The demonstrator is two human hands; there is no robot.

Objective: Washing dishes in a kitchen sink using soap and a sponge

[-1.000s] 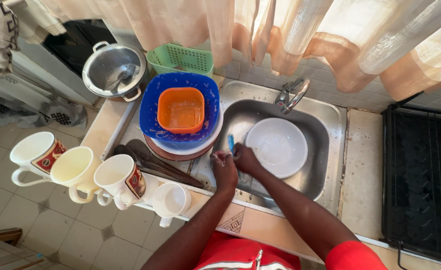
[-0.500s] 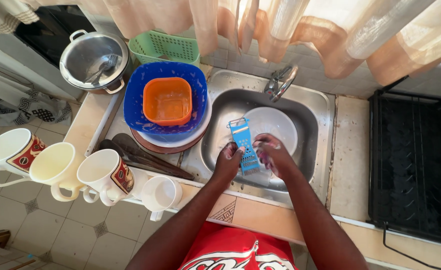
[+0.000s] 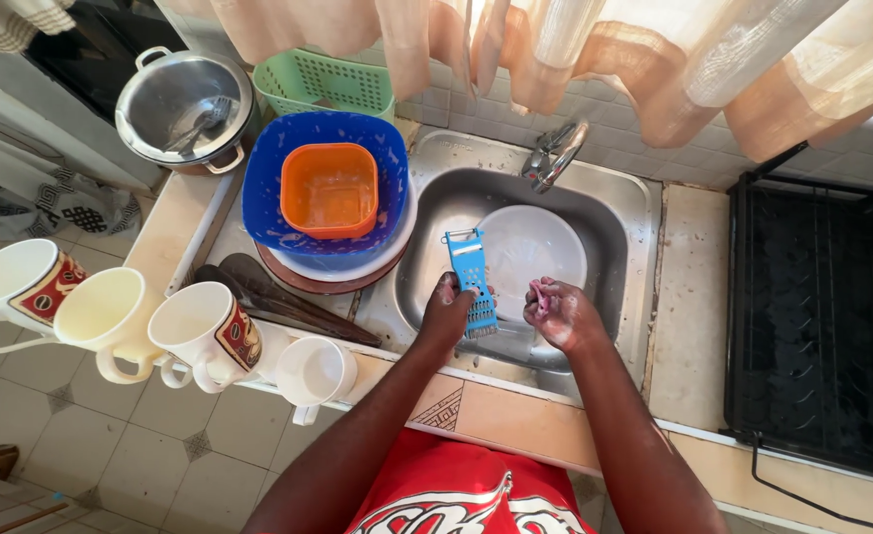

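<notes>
1. Your left hand (image 3: 446, 314) has its grip pinched on one blue plastic grater (image 3: 472, 282), held upright over the steel sink (image 3: 426, 247), at its near left side.
2. Your right hand (image 3: 563, 316) has its grip pressed together around one small pink scrubbing piece (image 3: 539, 295), just right of the grater; you cannot make out what kind it is, since the fingers hide most of it.
3. One white plate (image 3: 535, 242) lies in the sink behind the grater; one tap (image 3: 553, 153) stands above it.
4. Four mugs (image 3: 204, 331) sit in a row on the near edge of the desk (image 3: 174, 218); the leftmost is cut off by the frame.
5. One orange square bowl (image 3: 329, 190) sits in one blue bowl (image 3: 268, 188), stacked on plates whose number is hidden.
6. One steel pot (image 3: 184, 109) and one green basket (image 3: 322, 84) stand behind.
7. Dark utensils (image 3: 278, 302) lie beside the mugs; their count is unclear.
</notes>
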